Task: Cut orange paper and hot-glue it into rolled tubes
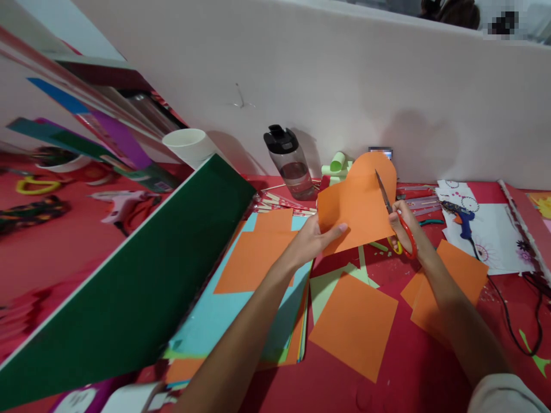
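Note:
My left hand (316, 236) pinches the lower left part of an orange paper sheet (355, 203), thumb on top. The sheet is held up over the table, and its far edge is rounded. My right hand (403, 226) grips a pair of scissors (384, 192) with red and yellow handles. Their blades point away and to the left, lying against the right side of the sheet; whether they are cutting into it I cannot tell. Below the hands, an orange paper square (355, 327) lies over pale green paper (325, 289). More orange pieces (460, 287) rest under my right forearm.
Left stands a slanted dark green board (142, 275) beside stacked blue paper (206, 321). A water bottle (293, 166) and white cup (185, 143) are near the wall. A blue glue gun (465, 223) with a black cord sits right, a pink glue gun (123, 203) left.

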Motion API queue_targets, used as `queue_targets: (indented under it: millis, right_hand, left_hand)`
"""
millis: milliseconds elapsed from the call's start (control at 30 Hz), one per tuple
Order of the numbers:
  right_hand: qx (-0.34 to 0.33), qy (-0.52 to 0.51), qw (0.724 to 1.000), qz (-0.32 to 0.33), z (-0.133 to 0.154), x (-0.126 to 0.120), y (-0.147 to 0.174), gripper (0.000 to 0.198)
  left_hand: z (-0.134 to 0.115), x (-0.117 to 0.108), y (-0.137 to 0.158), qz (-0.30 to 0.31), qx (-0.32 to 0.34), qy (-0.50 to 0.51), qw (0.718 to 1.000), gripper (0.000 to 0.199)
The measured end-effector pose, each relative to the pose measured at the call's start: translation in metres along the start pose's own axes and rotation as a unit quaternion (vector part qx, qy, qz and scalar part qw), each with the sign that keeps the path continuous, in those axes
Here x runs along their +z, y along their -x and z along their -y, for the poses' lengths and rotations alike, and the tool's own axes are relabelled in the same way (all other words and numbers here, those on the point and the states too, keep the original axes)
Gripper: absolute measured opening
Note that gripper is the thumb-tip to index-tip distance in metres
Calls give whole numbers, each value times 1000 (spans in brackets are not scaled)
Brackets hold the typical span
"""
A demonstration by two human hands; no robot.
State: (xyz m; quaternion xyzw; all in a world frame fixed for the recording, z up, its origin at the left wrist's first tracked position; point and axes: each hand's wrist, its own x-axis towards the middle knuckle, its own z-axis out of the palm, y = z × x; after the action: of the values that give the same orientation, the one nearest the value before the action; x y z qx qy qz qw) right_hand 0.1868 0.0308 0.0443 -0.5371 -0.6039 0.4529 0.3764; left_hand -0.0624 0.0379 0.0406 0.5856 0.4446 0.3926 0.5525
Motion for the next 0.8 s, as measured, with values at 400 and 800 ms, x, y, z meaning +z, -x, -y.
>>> queue_targets:
  millis: [400, 800]
  right_hand:
    - [-5, 87, 983, 164, 11, -20, 7, 59]
    - [-62, 179, 947, 261, 8, -26, 6, 47]
  left_hand:
    - [-4, -45, 7, 85, 61, 27, 994, 65]
    - [-5, -26, 2, 91, 77, -49, 992, 52]
